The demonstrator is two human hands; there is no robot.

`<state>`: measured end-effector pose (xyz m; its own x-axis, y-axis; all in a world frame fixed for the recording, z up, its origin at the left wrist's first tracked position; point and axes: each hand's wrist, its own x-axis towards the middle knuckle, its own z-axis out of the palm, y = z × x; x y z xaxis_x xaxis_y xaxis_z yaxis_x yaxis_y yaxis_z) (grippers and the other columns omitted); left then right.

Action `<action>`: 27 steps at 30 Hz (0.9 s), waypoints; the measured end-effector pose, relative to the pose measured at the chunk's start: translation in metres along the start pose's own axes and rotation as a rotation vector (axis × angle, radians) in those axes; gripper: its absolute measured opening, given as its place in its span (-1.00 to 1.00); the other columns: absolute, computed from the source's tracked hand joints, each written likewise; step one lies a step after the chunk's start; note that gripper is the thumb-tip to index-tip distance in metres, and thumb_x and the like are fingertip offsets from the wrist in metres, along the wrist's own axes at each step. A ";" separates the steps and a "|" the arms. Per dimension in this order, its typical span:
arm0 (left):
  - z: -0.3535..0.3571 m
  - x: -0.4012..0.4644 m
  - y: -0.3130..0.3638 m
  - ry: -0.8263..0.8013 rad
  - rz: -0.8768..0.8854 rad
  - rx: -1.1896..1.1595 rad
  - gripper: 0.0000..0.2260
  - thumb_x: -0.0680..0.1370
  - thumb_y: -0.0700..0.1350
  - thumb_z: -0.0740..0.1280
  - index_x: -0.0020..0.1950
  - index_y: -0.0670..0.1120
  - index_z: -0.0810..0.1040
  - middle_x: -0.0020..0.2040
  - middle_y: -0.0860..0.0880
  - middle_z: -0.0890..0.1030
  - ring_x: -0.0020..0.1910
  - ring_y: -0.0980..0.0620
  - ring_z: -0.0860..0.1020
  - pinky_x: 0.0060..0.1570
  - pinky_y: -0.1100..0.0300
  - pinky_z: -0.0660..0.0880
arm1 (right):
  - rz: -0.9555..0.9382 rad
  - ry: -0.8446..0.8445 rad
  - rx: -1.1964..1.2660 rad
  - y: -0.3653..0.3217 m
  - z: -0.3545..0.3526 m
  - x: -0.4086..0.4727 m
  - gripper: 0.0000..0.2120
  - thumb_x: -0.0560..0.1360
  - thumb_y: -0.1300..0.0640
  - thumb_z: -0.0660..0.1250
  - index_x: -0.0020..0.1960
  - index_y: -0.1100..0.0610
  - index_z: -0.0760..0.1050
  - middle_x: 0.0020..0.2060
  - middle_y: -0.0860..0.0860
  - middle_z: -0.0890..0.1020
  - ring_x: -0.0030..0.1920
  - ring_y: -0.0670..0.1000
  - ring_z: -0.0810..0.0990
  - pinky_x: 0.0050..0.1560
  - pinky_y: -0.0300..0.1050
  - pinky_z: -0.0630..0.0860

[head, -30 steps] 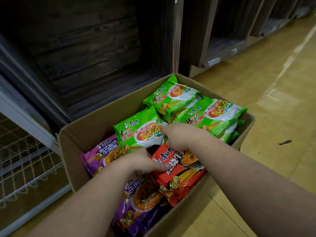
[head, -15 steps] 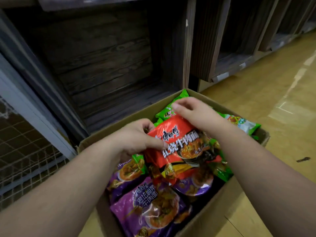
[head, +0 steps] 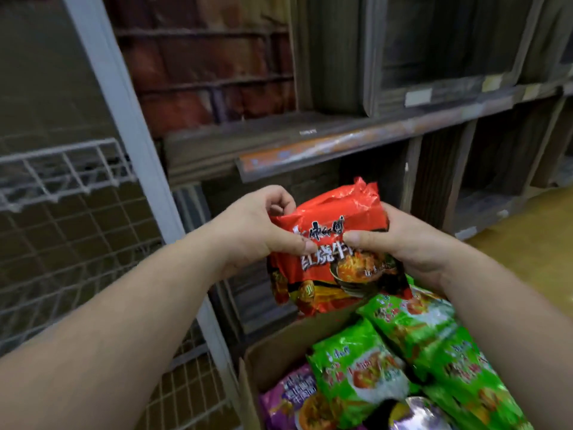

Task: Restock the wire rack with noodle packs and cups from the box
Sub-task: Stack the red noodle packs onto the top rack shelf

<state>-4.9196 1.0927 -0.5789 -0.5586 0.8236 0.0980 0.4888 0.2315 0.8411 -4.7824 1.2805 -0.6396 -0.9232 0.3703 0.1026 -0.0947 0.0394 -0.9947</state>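
Both hands hold one red noodle pack (head: pixel 335 243) upright in the air. The left hand (head: pixel 251 231) grips its left edge, thumb pressed on the front; the right hand (head: pixel 400 243) grips its right edge likewise. Directly below the grip sits the open box (head: pixel 273 352) with green packs (head: pixel 356 370) and a purple pack (head: pixel 291 395). The wire rack (head: pixel 62 172) stands left of the grip, wooden shelves (head: pixel 325 144) behind.

Red noodle pack (head: pixel 333 243) upright above open box (head: pixel 280 352)
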 end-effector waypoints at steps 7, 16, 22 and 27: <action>-0.122 0.007 0.120 0.112 0.045 0.000 -0.60 0.28 -0.17 0.64 -0.07 0.00 0.48 -0.01 0.01 0.64 -0.06 -0.01 0.66 -0.22 0.07 0.67 | -0.018 0.065 0.005 -0.180 0.040 0.033 -0.40 0.23 0.17 0.54 0.24 0.01 0.47 0.03 0.04 0.72 0.06 0.07 0.70 0.06 0.05 0.61; -0.282 -0.020 0.309 0.289 0.172 0.073 -0.50 0.28 -0.01 0.64 0.10 0.16 0.46 0.07 0.17 0.53 0.04 0.19 0.58 -0.07 0.18 0.64 | -0.068 -0.018 0.021 -0.435 0.089 0.047 -0.52 0.37 0.24 0.45 0.22 -0.08 0.46 -0.01 -0.05 0.73 -0.02 0.00 0.72 -0.17 -0.11 0.66; -0.369 -0.053 0.364 0.515 0.091 -0.001 -0.09 0.28 0.00 0.65 0.48 0.22 0.19 0.24 0.18 0.46 0.13 0.34 0.51 0.02 0.47 0.47 | -0.111 -0.066 -0.025 -0.542 0.150 0.071 -0.38 0.24 0.11 0.59 0.24 -0.05 0.46 0.06 -0.02 0.71 0.09 0.05 0.69 0.10 0.07 0.61; -0.434 -0.082 0.361 0.553 -0.097 -0.059 -0.10 0.12 0.30 0.58 0.40 0.07 0.41 0.18 0.13 0.61 0.14 0.12 0.59 0.24 0.07 0.51 | -0.095 -0.143 -0.053 -0.568 0.208 0.102 -0.23 0.21 0.01 0.67 0.35 -0.01 0.42 0.16 0.04 0.67 0.15 0.07 0.67 0.18 0.15 0.57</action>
<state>-4.9877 0.8839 -0.0525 -0.8749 0.4021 0.2699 0.3885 0.2499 0.8869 -4.9005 1.1025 -0.0648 -0.9549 0.2271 0.1912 -0.1678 0.1183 -0.9787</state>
